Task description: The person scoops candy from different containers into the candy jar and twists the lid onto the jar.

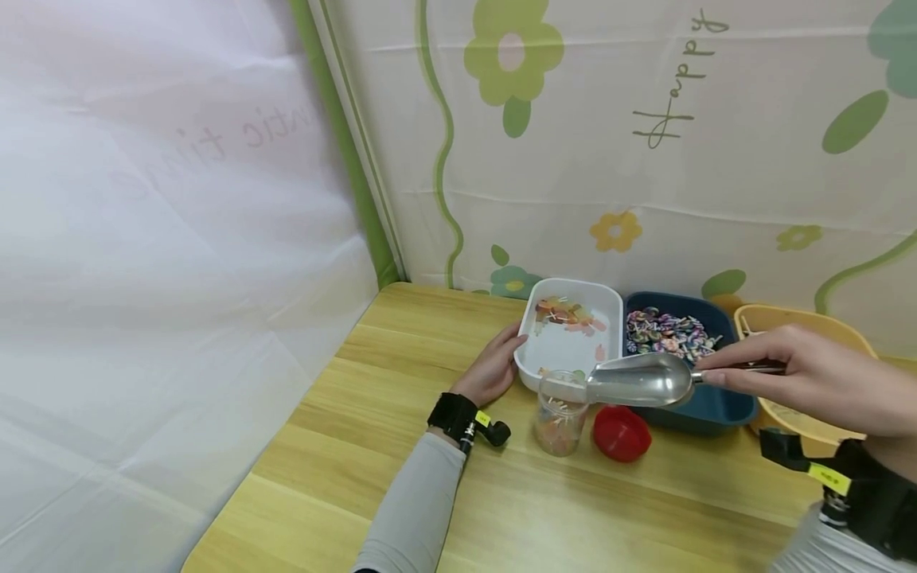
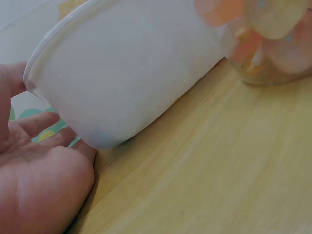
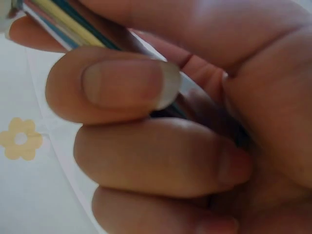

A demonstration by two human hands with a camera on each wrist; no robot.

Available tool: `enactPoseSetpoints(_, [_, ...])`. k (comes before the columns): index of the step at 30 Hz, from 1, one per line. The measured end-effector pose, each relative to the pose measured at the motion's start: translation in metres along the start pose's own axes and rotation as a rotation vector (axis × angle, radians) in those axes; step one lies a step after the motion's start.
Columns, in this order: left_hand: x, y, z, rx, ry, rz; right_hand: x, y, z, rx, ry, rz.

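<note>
My right hand (image 1: 802,374) grips the handle of a metal scoop (image 1: 637,380), whose bowl hangs over the mouth of a small clear jar (image 1: 560,414) with coloured candies inside. In the right wrist view my fingers (image 3: 146,156) curl round the scoop handle (image 3: 73,24). My left hand (image 1: 494,366) rests open on the table against the left side of a white tray (image 1: 609,298) that holds a few candies. The left wrist view shows the white tray's wall (image 2: 126,73) beside my palm (image 2: 39,185) and the jar (image 2: 268,44) beyond.
A dark blue tray (image 1: 716,406) with wrapped lollipops stands right of the white one. A red lid (image 1: 620,433) lies next to the jar. A yellow basket (image 1: 802,318) sits at the far right. Flowered sheets wall the wooden table (image 1: 358,446) behind and to the left.
</note>
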State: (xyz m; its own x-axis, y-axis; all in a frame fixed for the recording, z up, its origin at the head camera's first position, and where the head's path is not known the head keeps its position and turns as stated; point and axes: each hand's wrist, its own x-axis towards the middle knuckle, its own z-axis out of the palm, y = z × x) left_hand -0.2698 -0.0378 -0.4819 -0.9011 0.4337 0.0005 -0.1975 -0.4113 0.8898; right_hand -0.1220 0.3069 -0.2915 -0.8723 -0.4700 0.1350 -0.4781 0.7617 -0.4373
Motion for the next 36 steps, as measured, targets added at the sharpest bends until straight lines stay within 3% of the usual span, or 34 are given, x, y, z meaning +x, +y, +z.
enactPoseSetpoints(8, [0.0,0.003,0.0,-0.007,0.011,-0.005,0.006,0.001,-0.001,-0.031,0.083,0.01])
enactPoseSetpoints(15, [0.0,0.003,-0.001,-0.007,0.004,-0.003,0.031,0.006,0.003,-0.136,0.202,0.032])
enactPoseSetpoints(25, [-0.001,0.004,-0.003,-0.003,0.0,0.0,0.089,0.006,0.042,-0.194,-0.006,0.13])
enactPoseSetpoints(29, [0.0,0.003,-0.002,-0.016,-0.001,0.0,0.107,0.0,0.064,-0.229,-0.059,0.1])
enactPoseSetpoints(36, [0.002,-0.001,-0.002,-0.034,-0.013,0.003,0.122,0.004,0.095,0.02,-0.13,-0.064])
